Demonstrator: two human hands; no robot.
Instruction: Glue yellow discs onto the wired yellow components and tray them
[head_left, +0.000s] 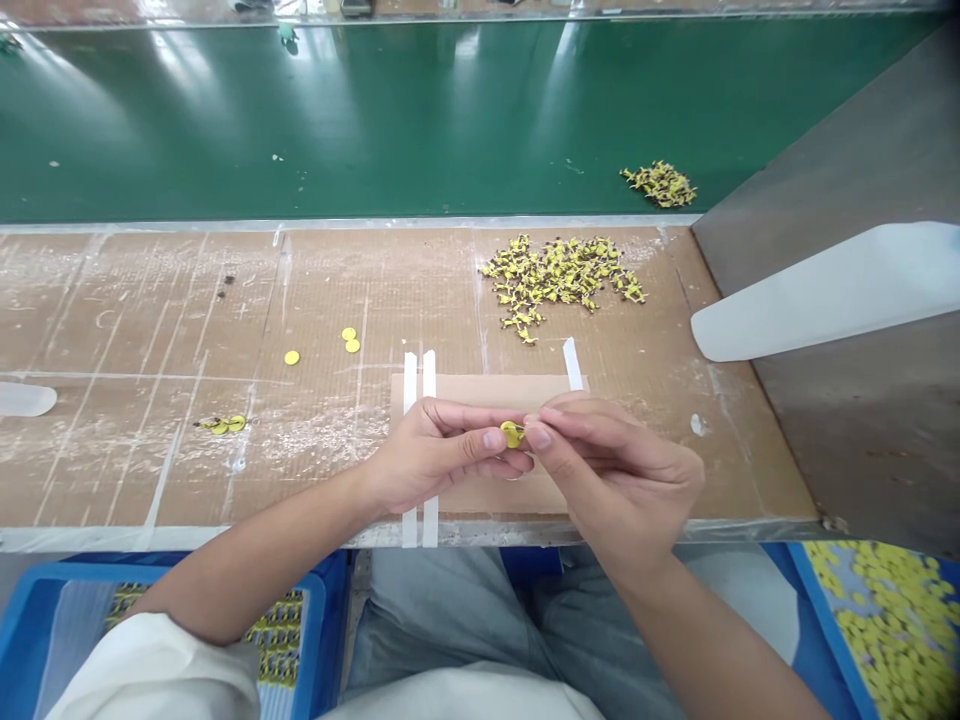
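Where the desk (112,310) starts on my left, a blue tray (19,630) with rows of small pieces sits below its edge. Next I see a little yellow cluster (235,424), then three loose yellow discs (292,357). My left hand (435,450) pinches a small yellow piece (510,435) above the cardboard sheet (495,497). Past it lies a heap of yellow-and-dark bits (562,272). My right hand (630,470) pinches that piece's right side; farther right, another heap (663,186) rests on the green surface (450,130), and a blue bin (829,630) holds yellow discs.
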